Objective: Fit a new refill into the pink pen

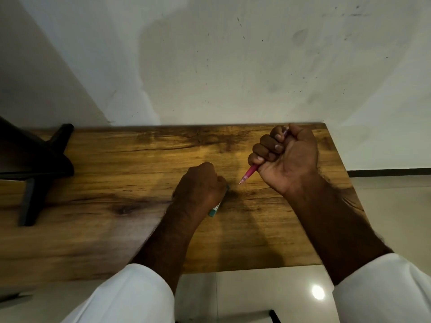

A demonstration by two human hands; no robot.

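The pink pen point(250, 171) is gripped in the fist of my right hand point(288, 155), raised over the right part of the wooden table point(116, 164). Its tip points down and left, and its top end pokes out above my fingers. My left hand point(200, 186) rests on the table, closed over a small teal and white packet point(215, 210). Only the packet's lower end and a corner by my knuckles show. I see no loose refill.
A black stand point(39, 169) with splayed legs occupies the table's left end. A white wall rises right behind the table's far edge. The table's right and near edges drop to a glossy tiled floor point(268, 294).
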